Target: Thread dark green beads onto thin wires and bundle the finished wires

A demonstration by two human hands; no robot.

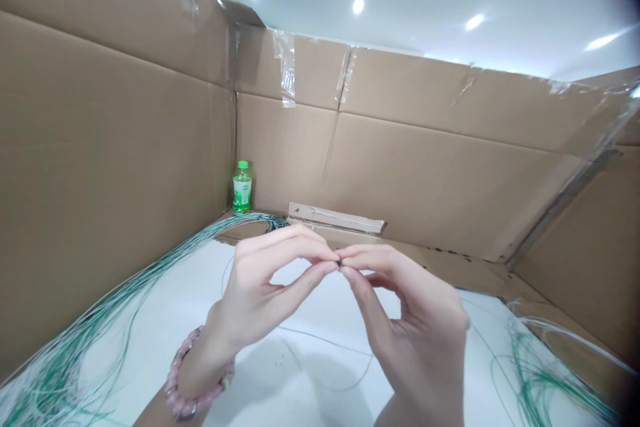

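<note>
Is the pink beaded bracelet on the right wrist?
No, the pink round-beaded bracelet circles the wrist of the left hand.

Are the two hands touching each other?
Touching: the head view shows the left hand and right hand meeting at the fingertips around a tiny dark item.

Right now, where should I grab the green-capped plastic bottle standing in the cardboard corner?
Grip the green-capped plastic bottle around its labelled middle from the near side: it stands upright in the corner of the brown cardboard walls, which block the back.
</note>
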